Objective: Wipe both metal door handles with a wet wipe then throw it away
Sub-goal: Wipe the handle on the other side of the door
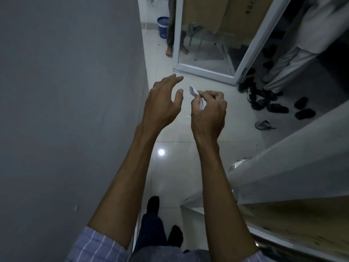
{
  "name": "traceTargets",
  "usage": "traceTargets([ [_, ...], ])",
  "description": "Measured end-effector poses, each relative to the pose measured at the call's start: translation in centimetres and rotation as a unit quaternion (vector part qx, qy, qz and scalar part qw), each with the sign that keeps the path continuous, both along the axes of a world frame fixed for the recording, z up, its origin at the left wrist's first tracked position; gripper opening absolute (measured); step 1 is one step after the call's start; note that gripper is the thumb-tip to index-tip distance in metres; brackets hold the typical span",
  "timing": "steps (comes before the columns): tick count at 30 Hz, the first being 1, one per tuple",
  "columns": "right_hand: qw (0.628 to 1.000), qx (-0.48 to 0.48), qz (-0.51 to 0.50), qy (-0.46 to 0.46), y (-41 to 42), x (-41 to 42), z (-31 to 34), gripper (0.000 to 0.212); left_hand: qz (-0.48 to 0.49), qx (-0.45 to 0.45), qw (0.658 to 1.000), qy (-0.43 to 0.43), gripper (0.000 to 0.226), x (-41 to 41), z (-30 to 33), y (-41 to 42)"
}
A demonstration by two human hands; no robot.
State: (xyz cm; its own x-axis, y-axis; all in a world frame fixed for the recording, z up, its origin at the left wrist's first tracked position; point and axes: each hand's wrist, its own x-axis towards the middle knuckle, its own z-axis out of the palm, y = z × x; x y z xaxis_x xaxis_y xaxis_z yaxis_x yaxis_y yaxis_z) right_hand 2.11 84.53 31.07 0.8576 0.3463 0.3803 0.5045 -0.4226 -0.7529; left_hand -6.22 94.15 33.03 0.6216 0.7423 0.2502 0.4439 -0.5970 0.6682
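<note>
My right hand (208, 108) pinches a small white wet wipe (194, 91) between thumb and fingers, held out over the tiled floor. My left hand (162, 103) hovers just left of it, fingers spread and holding nothing. A round metal door handle (239, 163) sticks out of the open door's edge (283, 167) at the right, below and to the right of my right hand. A second handle does not show.
A grey wall (66, 110) fills the left. A blue mesh bin (162, 27) stands far down the corridor. A person's bare feet (170, 51) stand by a glass door (204, 44). Several dark shoes (273, 103) lie on the floor at the right.
</note>
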Motion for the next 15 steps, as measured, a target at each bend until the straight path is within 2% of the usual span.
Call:
traceTargets([
  [7,0.996,0.006,-0.083,0.02,2.1,4.5,0.1,0.026,-0.043,-0.016,0.999,0.0,0.05,4.8,-0.5,4.0],
  [15,0.985,0.005,-0.169,0.039,2.6,8.4,-0.9,0.026,-0.148,0.001,0.989,0.018,0.05,11.1,-2.2,5.5],
])
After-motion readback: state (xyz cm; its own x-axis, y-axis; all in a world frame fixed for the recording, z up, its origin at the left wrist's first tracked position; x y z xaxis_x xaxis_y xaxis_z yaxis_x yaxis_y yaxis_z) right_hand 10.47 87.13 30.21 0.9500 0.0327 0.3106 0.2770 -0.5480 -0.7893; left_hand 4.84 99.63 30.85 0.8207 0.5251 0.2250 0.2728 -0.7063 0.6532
